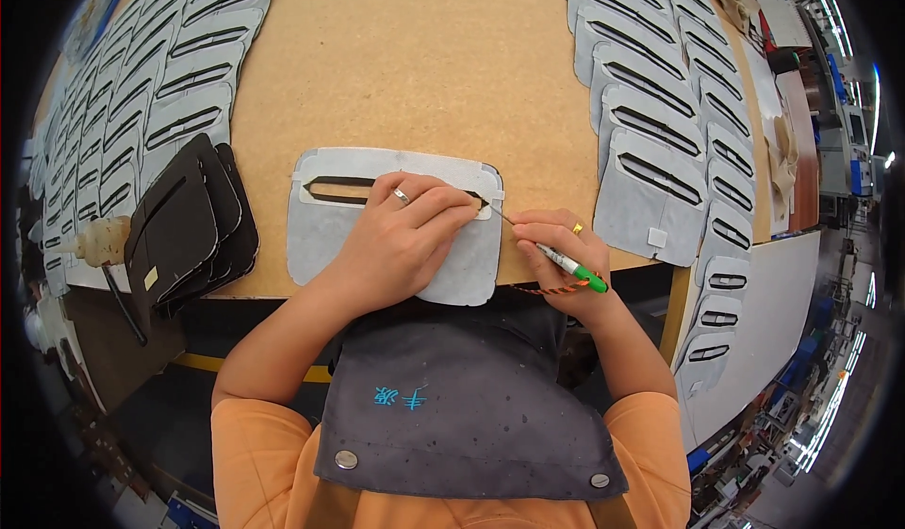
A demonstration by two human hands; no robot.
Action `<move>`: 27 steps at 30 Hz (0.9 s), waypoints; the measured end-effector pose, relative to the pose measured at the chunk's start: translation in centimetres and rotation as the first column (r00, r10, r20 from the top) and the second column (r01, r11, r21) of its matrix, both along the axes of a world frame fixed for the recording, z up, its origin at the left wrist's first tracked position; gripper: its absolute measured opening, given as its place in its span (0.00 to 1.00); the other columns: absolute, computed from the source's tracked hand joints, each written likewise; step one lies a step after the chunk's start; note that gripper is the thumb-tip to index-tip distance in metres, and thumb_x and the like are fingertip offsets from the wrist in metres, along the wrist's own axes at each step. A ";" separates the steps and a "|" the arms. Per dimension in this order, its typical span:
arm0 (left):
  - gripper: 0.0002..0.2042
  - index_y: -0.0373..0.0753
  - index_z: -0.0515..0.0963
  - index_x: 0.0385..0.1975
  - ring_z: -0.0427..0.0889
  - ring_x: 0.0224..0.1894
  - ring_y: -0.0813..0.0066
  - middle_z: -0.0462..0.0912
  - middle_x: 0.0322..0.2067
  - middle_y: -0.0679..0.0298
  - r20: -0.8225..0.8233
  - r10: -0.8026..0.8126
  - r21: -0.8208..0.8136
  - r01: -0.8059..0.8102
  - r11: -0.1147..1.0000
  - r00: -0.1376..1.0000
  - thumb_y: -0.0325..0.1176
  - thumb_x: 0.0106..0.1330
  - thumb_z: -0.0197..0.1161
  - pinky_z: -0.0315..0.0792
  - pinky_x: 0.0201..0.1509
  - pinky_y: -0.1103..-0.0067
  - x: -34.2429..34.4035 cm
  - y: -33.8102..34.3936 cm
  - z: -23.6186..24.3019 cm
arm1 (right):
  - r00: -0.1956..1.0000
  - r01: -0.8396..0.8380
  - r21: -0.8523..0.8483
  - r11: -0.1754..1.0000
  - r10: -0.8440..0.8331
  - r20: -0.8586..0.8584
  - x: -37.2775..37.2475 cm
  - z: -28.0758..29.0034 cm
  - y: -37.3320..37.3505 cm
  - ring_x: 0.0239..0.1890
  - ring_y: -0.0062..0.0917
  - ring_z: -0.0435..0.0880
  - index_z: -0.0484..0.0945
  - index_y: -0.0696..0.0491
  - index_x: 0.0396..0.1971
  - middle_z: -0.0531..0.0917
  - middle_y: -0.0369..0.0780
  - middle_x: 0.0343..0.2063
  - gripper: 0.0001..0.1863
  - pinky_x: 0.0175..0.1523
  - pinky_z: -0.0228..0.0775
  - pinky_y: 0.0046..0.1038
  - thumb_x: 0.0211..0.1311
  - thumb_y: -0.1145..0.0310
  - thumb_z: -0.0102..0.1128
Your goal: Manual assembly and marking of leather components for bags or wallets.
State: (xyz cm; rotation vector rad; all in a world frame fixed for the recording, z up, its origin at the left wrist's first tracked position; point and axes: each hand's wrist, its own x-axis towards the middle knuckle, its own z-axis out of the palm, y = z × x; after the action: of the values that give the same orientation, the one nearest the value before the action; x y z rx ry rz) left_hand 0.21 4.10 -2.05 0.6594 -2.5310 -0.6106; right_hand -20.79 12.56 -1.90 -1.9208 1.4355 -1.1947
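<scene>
A pale grey cut panel point(335, 232) with a long dark slot near its top lies flat at the table's near edge. My left hand point(401, 237) presses down on the panel, fingers spread toward the slot's right end, a ring on one finger. My right hand point(556, 251) grips a silver marker pen point(551, 251) with a green cap end; its thin tip touches the panel's upper right corner beside my left fingertips. An orange cord hangs at my right wrist.
A brown board table point(415, 67) carries overlapping rows of grey slotted panels on the left point(141, 105) and right point(660, 133). A stack of black panels point(189, 227) lies at the left near edge. A dark apron point(452, 406) covers my lap.
</scene>
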 end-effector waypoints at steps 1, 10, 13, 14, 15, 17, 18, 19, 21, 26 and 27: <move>0.15 0.41 0.78 0.40 0.74 0.46 0.71 0.77 0.43 0.70 0.002 0.002 -0.007 -0.002 1.000 1.000 0.24 0.49 0.62 0.61 0.50 0.72 -0.2 0.1 0.3 | 1.000 0.002 0.000 1.000 -0.002 0.002 -0.1 -0.2 0.0 0.35 0.31 0.81 0.78 0.58 0.33 0.82 0.42 0.34 0.08 0.39 0.73 0.26 0.52 0.80 0.62; 0.18 0.41 0.77 0.43 0.74 0.46 0.71 0.77 0.45 0.69 0.020 -0.010 -0.020 0.010 1.000 1.000 0.23 0.49 0.61 0.62 0.50 0.73 -0.3 0.0 0.4 | 0.939 0.098 0.178 0.979 -0.150 0.309 0.5 -0.1 -0.3 0.38 0.30 0.82 0.77 0.59 0.33 0.82 0.44 0.35 0.06 0.42 0.73 0.25 0.55 0.80 0.60; 0.19 0.42 0.76 0.44 0.74 0.47 0.71 0.76 0.46 0.69 0.030 -0.008 -0.025 0.009 1.000 1.000 0.23 0.49 0.61 0.62 0.50 0.73 -0.3 0.1 0.4 | 0.982 0.051 0.081 0.995 -0.065 0.175 1.0 -0.2 -0.6 0.37 0.31 0.82 0.77 0.58 0.33 0.82 0.43 0.35 0.06 0.41 0.74 0.26 0.54 0.80 0.61; 0.19 0.42 0.76 0.44 0.74 0.47 0.71 0.76 0.47 0.69 0.042 -0.002 -0.032 0.003 0.999 0.999 0.23 0.49 0.61 0.62 0.50 0.73 -0.3 0.1 0.3 | 0.990 0.046 0.067 0.997 -0.054 0.132 1.0 -0.2 -0.7 0.37 0.32 0.82 0.78 0.58 0.33 0.82 0.43 0.35 0.07 0.41 0.74 0.27 0.53 0.80 0.62; 0.19 0.42 0.76 0.44 0.74 0.47 0.71 0.76 0.47 0.69 0.039 -0.004 -0.031 0.005 1.000 0.999 0.23 0.49 0.61 0.62 0.50 0.73 -0.3 0.1 0.3 | 0.990 0.048 0.068 0.997 -0.056 0.130 1.1 -0.2 -0.8 0.37 0.32 0.82 0.78 0.58 0.33 0.82 0.43 0.35 0.07 0.41 0.74 0.27 0.53 0.80 0.62; 0.20 0.43 0.76 0.45 0.74 0.48 0.71 0.75 0.49 0.69 0.060 -0.007 -0.040 0.009 0.999 0.998 0.24 0.49 0.61 0.62 0.50 0.73 -0.3 0.1 0.4 | 0.998 0.042 0.031 0.999 -0.044 0.050 1.2 -0.1 -0.8 0.36 0.33 0.82 0.77 0.58 0.32 0.82 0.43 0.34 0.08 0.40 0.74 0.28 0.50 0.80 0.63; 0.20 0.43 0.76 0.45 0.74 0.48 0.71 0.75 0.49 0.69 0.058 -0.007 -0.039 0.009 0.999 0.998 0.24 0.49 0.61 0.62 0.50 0.73 -0.2 0.1 0.3 | 0.998 0.043 0.032 0.999 -0.044 0.048 1.3 0.0 -0.9 0.36 0.33 0.82 0.77 0.58 0.32 0.82 0.43 0.34 0.08 0.40 0.74 0.28 0.50 0.80 0.63; 0.20 0.43 0.76 0.45 0.74 0.48 0.71 0.75 0.49 0.69 0.065 0.000 -0.051 0.004 0.999 0.998 0.25 0.48 0.61 0.62 0.50 0.73 -0.2 0.2 0.3 | 0.998 0.022 -0.032 0.999 -0.023 -0.063 1.4 0.2 -0.9 0.35 0.33 0.82 0.77 0.58 0.32 0.82 0.43 0.34 0.09 0.39 0.74 0.28 0.49 0.80 0.64; 0.20 0.44 0.76 0.45 0.74 0.48 0.71 0.75 0.49 0.70 0.071 0.006 -0.062 -0.001 0.998 0.997 0.25 0.48 0.61 0.62 0.51 0.72 -0.3 0.2 0.2 | 0.984 -0.006 -0.091 0.996 -0.010 -0.175 1.4 0.5 -0.9 0.35 0.33 0.82 0.77 0.58 0.32 0.82 0.43 0.33 0.09 0.39 0.74 0.28 0.48 0.79 0.64; 0.21 0.45 0.76 0.46 0.74 0.48 0.71 0.77 0.48 0.70 0.082 0.016 -0.058 -0.011 0.998 0.997 0.25 0.47 0.61 0.61 0.52 0.71 -0.3 0.3 0.3 | 0.984 -0.009 -0.150 0.989 -0.018 -0.179 1.4 0.0 -1.2 0.31 0.34 0.82 0.77 0.58 0.32 0.82 0.44 0.33 0.09 0.35 0.74 0.27 0.48 0.80 0.64; 0.21 0.45 0.76 0.46 0.74 0.48 0.71 0.77 0.48 0.70 0.082 0.015 -0.058 -0.010 0.998 0.997 0.25 0.47 0.61 0.61 0.52 0.71 -0.3 0.2 0.3 | 0.984 -0.008 -0.151 0.988 -0.020 -0.179 1.3 -0.2 -1.3 0.31 0.34 0.82 0.77 0.58 0.32 0.82 0.44 0.33 0.09 0.35 0.74 0.27 0.48 0.80 0.64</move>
State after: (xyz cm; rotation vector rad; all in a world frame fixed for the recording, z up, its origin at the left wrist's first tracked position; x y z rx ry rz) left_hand -0.10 4.33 -1.72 0.6919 -2.6082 -0.5135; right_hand -19.51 11.26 -2.06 -2.1784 1.4787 -1.1886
